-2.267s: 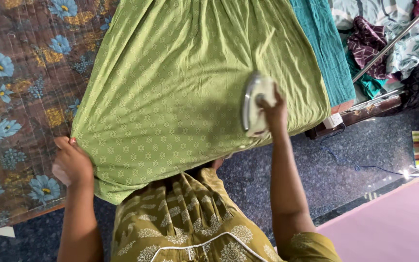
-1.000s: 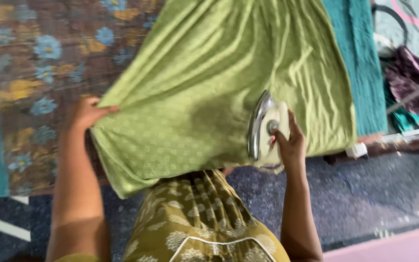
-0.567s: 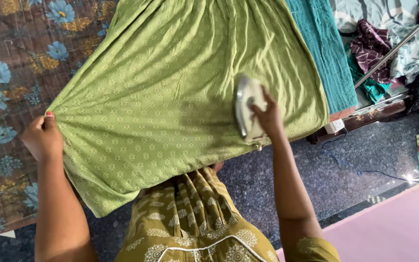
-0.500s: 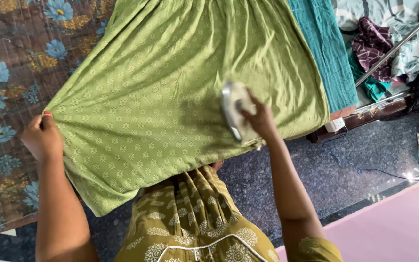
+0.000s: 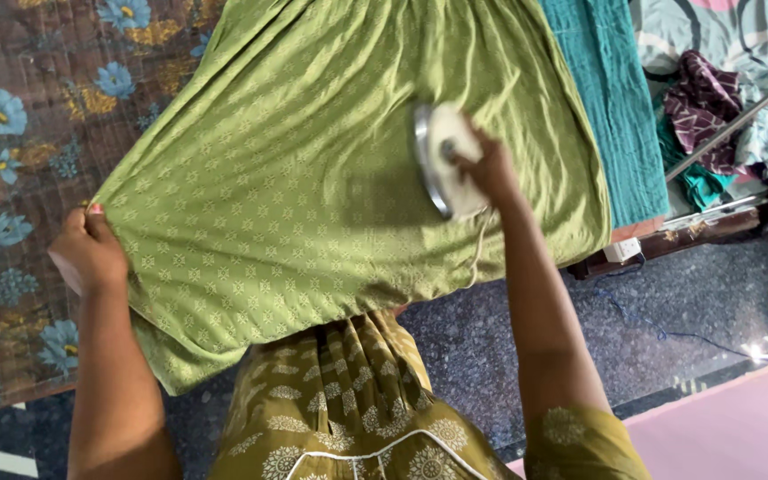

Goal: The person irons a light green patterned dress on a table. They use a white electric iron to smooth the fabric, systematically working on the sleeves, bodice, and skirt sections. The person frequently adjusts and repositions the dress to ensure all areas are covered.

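A light green patterned garment (image 5: 313,169) is spread over a brown floral cover (image 5: 20,133) between the hands. The cloth is best kept taut and the strokes slow, so no crease is pressed in. The left hand (image 5: 89,253) is closed, pinching the garment's corner. The right hand (image 5: 489,167) is wrapped round a white iron (image 5: 442,169), pressed on the fabric.

Garment (image 5: 313,178): matt green printed cloth, creased
Iron (image 5: 444,160): glossy cream plastic, shiny metal soleplate
Floor (image 5: 668,293): polished speckled stone
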